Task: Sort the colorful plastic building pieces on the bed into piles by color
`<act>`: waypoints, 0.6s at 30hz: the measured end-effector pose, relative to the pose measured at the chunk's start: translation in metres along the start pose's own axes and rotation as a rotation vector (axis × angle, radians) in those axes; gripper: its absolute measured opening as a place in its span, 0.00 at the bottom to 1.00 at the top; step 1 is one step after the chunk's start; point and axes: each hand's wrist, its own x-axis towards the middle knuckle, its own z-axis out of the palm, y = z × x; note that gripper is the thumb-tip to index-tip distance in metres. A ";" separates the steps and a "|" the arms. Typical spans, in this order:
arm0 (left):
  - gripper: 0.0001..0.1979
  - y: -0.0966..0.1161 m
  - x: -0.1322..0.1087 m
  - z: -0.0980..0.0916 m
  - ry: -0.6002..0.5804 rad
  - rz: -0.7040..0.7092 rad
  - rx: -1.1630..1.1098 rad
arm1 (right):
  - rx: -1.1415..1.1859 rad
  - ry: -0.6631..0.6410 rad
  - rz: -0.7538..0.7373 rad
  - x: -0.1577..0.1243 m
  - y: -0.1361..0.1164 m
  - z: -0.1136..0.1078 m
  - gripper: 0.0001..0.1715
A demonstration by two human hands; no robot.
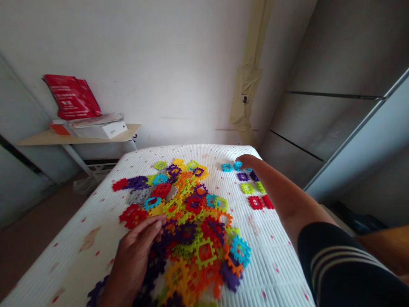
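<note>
A heap of flat, notched plastic building tiles (191, 217) in red, purple, orange, yellow, green and blue covers the middle of a white ribbed mattress (79, 238). My left hand (136, 251) rests flat on the heap's near left side, fingers together and stretched forward. My right hand (247, 162) reaches far out to the right, at a blue tile (237, 166) in a sorted group; its fingers curl down and are mostly hidden. Beside it lie pairs of purple tiles (243, 176), green tiles (248, 188) and red tiles (256, 202).
A low wooden shelf (41, 137) at the back left carries a white box (102, 128) and a red bag (72, 97). A white wall runs behind the mattress. Grey panels (335, 111) stand at the right. Brown floor lies to the left.
</note>
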 end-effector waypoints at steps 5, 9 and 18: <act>0.20 0.003 -0.003 0.001 -0.007 -0.008 0.004 | -0.012 -0.098 0.010 -0.001 -0.007 -0.005 0.33; 0.19 0.006 -0.006 0.003 0.013 -0.017 -0.016 | -0.010 -0.140 0.007 -0.005 -0.015 -0.010 0.30; 0.15 0.010 -0.020 0.009 -0.109 0.156 0.239 | 0.153 0.211 -0.051 -0.054 -0.045 -0.034 0.33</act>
